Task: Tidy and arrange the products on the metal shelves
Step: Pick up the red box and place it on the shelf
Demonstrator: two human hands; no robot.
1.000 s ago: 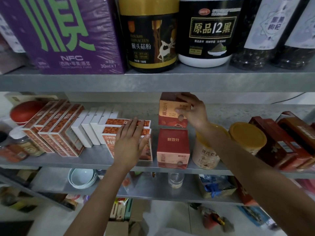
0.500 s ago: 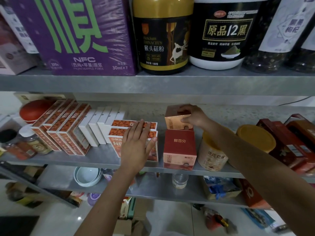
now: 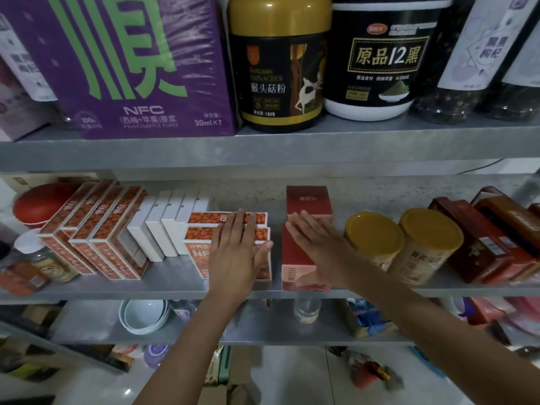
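Observation:
On the middle metal shelf (image 3: 163, 283), my left hand (image 3: 235, 252) lies flat, fingers spread, on a stack of orange berry-print boxes (image 3: 204, 229). My right hand (image 3: 320, 247) rests flat with open fingers on top of the front red box (image 3: 295, 267). A second red box (image 3: 308, 200) stands upright directly behind it, free of my hand. Neither hand grips anything.
Leaning orange boxes (image 3: 96, 229) and white boxes (image 3: 163, 226) fill the left. Two yellow-lidded cans (image 3: 403, 241) and dark red boxes (image 3: 491, 241) stand to the right. A purple carton (image 3: 131, 68) and jars (image 3: 277, 62) sit on the upper shelf. Bowls (image 3: 143, 315) lie below.
My right hand let go of the rear red box, now upright at the back, and drew forward onto the front red box. My left hand stayed on the orange stack.

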